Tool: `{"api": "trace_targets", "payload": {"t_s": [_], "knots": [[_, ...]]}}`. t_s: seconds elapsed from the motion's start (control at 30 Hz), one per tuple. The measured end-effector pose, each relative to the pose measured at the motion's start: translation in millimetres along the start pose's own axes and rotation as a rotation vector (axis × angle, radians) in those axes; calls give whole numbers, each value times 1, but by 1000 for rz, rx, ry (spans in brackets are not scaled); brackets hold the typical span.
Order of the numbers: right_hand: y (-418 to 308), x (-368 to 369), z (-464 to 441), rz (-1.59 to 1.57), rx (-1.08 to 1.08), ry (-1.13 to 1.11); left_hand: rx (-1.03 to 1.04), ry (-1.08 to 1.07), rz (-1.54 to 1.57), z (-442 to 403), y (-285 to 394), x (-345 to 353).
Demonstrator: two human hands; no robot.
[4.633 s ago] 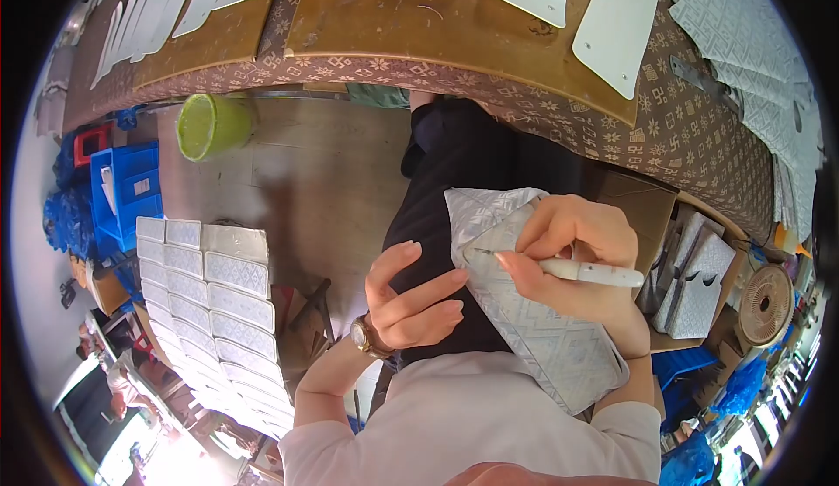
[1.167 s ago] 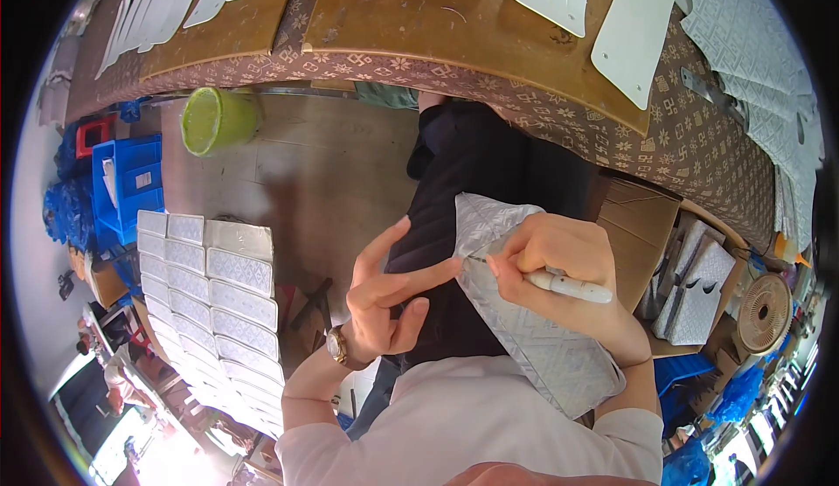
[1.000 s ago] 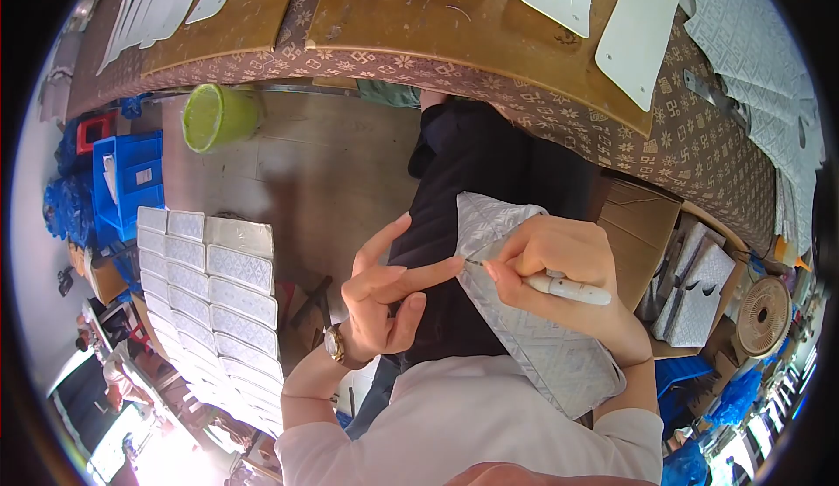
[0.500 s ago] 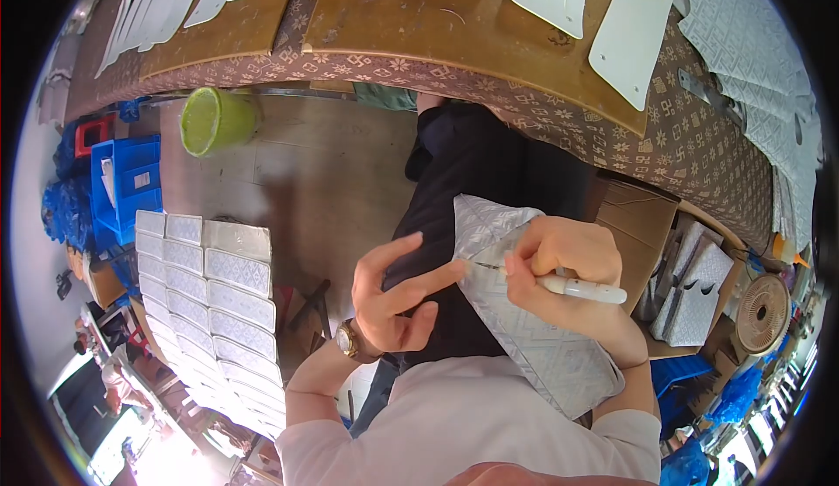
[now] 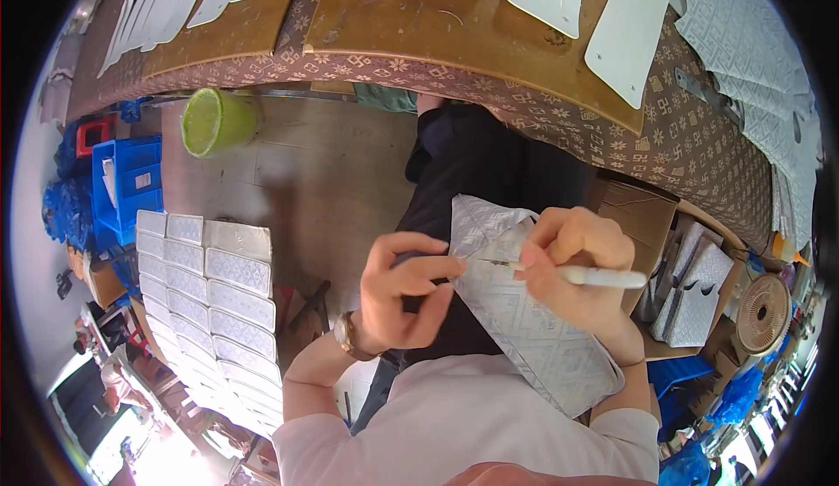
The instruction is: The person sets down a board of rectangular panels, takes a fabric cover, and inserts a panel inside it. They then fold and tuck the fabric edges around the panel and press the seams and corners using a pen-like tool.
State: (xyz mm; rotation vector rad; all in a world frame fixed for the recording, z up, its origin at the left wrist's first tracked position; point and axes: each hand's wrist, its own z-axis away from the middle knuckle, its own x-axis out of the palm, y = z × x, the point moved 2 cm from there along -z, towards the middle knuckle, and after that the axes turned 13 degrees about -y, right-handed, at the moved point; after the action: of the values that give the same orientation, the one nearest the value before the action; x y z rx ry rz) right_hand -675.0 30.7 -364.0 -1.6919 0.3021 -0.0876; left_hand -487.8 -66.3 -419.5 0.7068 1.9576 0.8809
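A patterned grey-silver fabric piece [image 5: 546, 337] lies across my lap, its upper end folded over. My right hand [image 5: 577, 263] is closed around a white pen-shaped tool [image 5: 603, 277], whose thin dark metal tip points left over the fabric. At the fabric's left edge is my left hand [image 5: 411, 289], wearing a wristwatch [image 5: 344, 333]. Its thumb and index fingertip come together close to the tool's tip; whatever lies between them is too small to make out.
White panels [image 5: 625, 36] line the brown-topped table [image 5: 393, 27] ahead. A green bin [image 5: 210, 123] stands on the floor, near blue crates [image 5: 131, 180]. To the left is a rack of patterned panels [image 5: 236, 311]. On the right are a cardboard box [image 5: 629, 224] and a fan [image 5: 762, 313].
My right hand has drawn slightly right with the tool, away from the fabric's left edge. The fingers of my left hand have curled in and the thumb has risen toward the index fingertip.
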Motion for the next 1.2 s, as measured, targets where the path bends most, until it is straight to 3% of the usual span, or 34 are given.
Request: {"api": "trace_targets", "payload": {"t_s": [0.07, 0.13, 0.2, 0.3, 0.33, 0.4, 0.47, 0.53, 0.63, 0.7, 0.77, 0.83, 0.9, 1.0, 1.1, 1.2], "knots": [[1, -3, 3, -93, -1, 47, 103, 134, 401, -3, -15, -3], [6, -7, 8, -408, 145, 148, 157, 191, 604, -11, -20, -3], [6, -10, 7, -560, 209, 194, -37, -10, 620, -30, -17, 10], [1, -23, 1, -841, 233, 287, -118, -185, 642, -35, -22, 22], [-1, -35, 0, -805, 209, 309, -106, -257, 655, -36, -27, 27], [-1, -71, 2, -402, 143, 620, -44, -354, 688, -42, -27, 33], [6, -127, 4, 139, 158, 784, -68, -210, 634, -36, -22, 28], [35, -193, 13, 771, 97, 748, -40, -170, 621, -29, -14, 29], [56, -255, 21, 974, 246, 682, -79, -62, 568, -19, -2, 23], [55, -263, 19, 1221, 342, 518, -194, 19, 496, -19, 19, 7], [14, -216, 11, 924, 151, 490, -274, 85, 430, -17, 28, -4], [-27, -166, 19, 566, 259, 169, -348, 58, 394, -17, 29, -12], [-59, -122, 27, 455, 136, -327, -389, 44, 360, -20, 30, -22], [-68, -79, 32, 392, 119, -406, -370, -84, 119, -27, 37, -31], [-51, -70, 38, 751, 70, -326, -452, -166, 66, -39, 49, -45], [-21, -65, 46, 690, 143, -356, -509, -260, 27, -41, 40, -58]]}}
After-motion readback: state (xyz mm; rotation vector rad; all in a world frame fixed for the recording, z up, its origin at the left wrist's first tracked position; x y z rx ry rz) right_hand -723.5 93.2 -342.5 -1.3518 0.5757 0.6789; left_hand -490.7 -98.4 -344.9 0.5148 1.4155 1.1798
